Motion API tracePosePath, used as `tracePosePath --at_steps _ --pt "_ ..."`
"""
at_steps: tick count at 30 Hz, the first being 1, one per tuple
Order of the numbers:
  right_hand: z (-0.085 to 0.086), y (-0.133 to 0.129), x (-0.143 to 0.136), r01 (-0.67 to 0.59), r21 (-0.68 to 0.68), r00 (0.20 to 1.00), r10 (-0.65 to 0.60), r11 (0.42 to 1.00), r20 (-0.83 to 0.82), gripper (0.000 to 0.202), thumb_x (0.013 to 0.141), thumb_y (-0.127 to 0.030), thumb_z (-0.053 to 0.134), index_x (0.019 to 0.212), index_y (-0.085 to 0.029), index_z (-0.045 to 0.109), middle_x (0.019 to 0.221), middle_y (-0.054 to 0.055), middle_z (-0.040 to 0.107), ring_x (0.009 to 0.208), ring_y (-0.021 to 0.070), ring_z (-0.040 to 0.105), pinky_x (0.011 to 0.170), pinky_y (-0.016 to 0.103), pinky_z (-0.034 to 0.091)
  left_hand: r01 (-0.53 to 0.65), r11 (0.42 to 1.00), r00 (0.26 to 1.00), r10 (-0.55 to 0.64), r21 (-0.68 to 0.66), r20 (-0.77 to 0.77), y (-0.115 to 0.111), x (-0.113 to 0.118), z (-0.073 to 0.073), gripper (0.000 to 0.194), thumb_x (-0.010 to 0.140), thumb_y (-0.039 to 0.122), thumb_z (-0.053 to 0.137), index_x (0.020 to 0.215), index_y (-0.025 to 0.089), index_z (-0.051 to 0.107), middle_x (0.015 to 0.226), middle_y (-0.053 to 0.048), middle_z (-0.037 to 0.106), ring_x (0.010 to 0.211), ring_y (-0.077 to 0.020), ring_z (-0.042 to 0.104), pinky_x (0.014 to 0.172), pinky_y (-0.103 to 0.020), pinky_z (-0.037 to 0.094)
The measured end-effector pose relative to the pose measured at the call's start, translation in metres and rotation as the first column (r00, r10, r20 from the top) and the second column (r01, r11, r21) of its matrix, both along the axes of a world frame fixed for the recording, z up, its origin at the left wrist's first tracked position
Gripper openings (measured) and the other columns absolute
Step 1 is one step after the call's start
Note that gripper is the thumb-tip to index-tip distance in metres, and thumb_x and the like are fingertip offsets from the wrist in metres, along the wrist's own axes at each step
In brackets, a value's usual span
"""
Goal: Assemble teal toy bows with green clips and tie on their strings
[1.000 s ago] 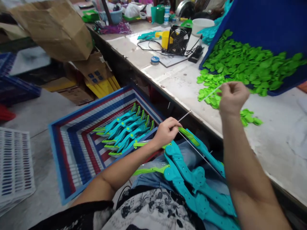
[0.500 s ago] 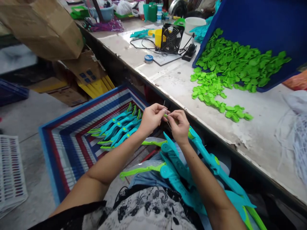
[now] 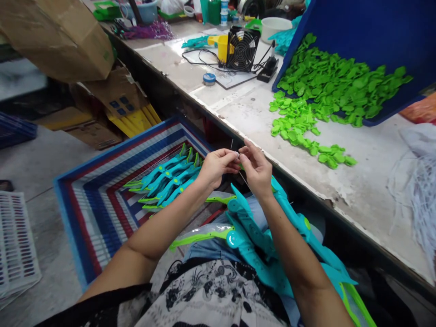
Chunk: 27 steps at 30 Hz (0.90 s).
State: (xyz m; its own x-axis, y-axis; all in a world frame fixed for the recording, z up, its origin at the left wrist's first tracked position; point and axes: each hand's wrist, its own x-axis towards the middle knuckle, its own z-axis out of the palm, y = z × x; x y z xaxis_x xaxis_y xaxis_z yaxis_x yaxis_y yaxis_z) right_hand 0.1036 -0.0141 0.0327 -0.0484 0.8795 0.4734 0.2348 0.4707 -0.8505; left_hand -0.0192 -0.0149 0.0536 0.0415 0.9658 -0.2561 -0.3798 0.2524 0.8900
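Observation:
My left hand (image 3: 218, 167) pinches a thin white cord (image 3: 237, 155) between thumb and fingers, and a small curl of it shows at the fingertips. Right beside it, my right hand (image 3: 256, 170) has thumb and index finger closed at the same cord, with its other fingers raised. A small bit of bright green shows below the fingertips, mostly hidden. Across my lap lie turquoise plastic pieces (image 3: 254, 231) with green-edged clear blades (image 3: 204, 234), partly under my right forearm. A longer turquoise piece (image 3: 304, 229) leans to the right of that forearm.
On my left stands a striped blue-rimmed crate (image 3: 68, 177) holding several turquoise-and-green pieces (image 3: 166, 175). A worktable (image 3: 235, 106) runs along the right, with a tipped blue bin (image 3: 361, 32), loose green parts (image 3: 296, 125), a black fan (image 3: 242, 49) and white cords (image 3: 422, 204).
My right hand has shifted slightly, its fingers lifting and spreading upward. The fingertips of both hands stay together at the cord. The view has moved slightly.

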Motion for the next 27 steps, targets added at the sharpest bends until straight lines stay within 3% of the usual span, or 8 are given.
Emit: tracePosePath --at_steps 3,6,11,15,20,24,27 --pt "0.002 0.003 0.007 0.037 0.122 0.991 -0.052 0.992 0.126 0.016 0.086 -0.027 0.056 0.096 -0.025 0.069 0.091 0.004 0.063 0.085 0.0158 0.06 0.076 0.031 0.052 0.015 1.0 0.998 -0.013 -0.02 0.061 0.003 0.0 0.0 0.013 0.064 0.023 0.067 0.065 0.013 0.06 0.059 0.0 0.062 0.054 -0.0106 0.06 0.052 -0.023 0.052" --pt "0.005 0.008 0.014 -0.008 0.206 0.975 -0.037 0.979 0.218 0.014 0.087 -0.024 0.056 0.088 -0.022 0.069 0.084 0.004 0.065 0.079 0.0153 0.061 0.072 0.029 0.05 0.099 0.995 0.992 -0.097 -0.023 0.086 0.005 -0.006 0.002 0.012 0.063 0.021 0.065 0.067 0.01 0.065 0.067 -0.004 0.066 0.061 -0.0127 0.063 0.059 -0.025 0.054" --pt "0.012 0.011 0.018 -0.022 0.204 0.905 -0.067 0.979 0.42 0.014 0.084 -0.021 0.053 0.076 -0.02 0.065 0.077 0.004 0.065 0.072 0.0159 0.06 0.068 0.029 0.047 0.164 0.983 0.977 -0.151 0.083 -0.15 0.004 -0.008 0.0 0.015 0.063 0.02 0.067 0.074 0.011 0.068 0.062 -0.002 0.064 0.055 -0.0102 0.06 0.055 -0.022 0.05" --pt "0.013 0.006 0.023 0.023 0.176 0.924 -0.088 0.984 0.372 0.016 0.084 -0.022 0.053 0.073 -0.02 0.063 0.073 0.003 0.064 0.068 0.0149 0.06 0.066 0.028 0.047 0.147 0.972 0.929 -0.072 0.182 -0.364 0.003 -0.004 -0.005 0.013 0.066 0.024 0.069 0.072 0.013 0.065 0.056 0.003 0.058 0.044 -0.0061 0.048 0.043 -0.018 0.038" --pt "0.001 0.004 0.032 -0.032 0.077 0.942 0.004 0.997 0.335 0.016 0.086 -0.025 0.051 0.077 -0.021 0.063 0.076 0.002 0.065 0.068 0.0143 0.06 0.064 0.027 0.046 0.205 0.947 0.865 -0.058 0.245 -0.499 -0.002 -0.002 -0.008 0.016 0.071 0.03 0.066 0.07 0.015 0.07 0.066 0.0 0.067 0.06 -0.0108 0.056 0.057 -0.02 0.042" --pt "-0.007 0.009 0.029 0.102 0.148 0.882 -0.159 0.984 0.444 0.014 0.083 -0.021 0.05 0.073 -0.019 0.061 0.073 0.004 0.062 0.069 0.016 0.057 0.066 0.029 0.044 0.259 0.92 0.781 -0.02 0.295 -0.624 -0.006 -0.001 -0.008 0.019 0.075 0.031 0.062 0.075 0.017 0.074 0.066 0.0 0.068 0.064 -0.013 0.057 0.059 -0.021 0.041" --pt "0.001 0.0 0.042 0.172 0.081 0.898 -0.19 0.982 0.397 0.015 0.085 -0.024 0.05 0.077 -0.019 0.062 0.073 0.003 0.063 0.066 0.015 0.057 0.065 0.027 0.043 0.17 0.941 0.827 0.026 0.294 -0.561 -0.002 0.001 -0.008 0.018 0.074 0.031 0.063 0.073 0.016 0.073 0.059 0.001 0.064 0.055 -0.0098 0.051 0.051 -0.02 0.036"
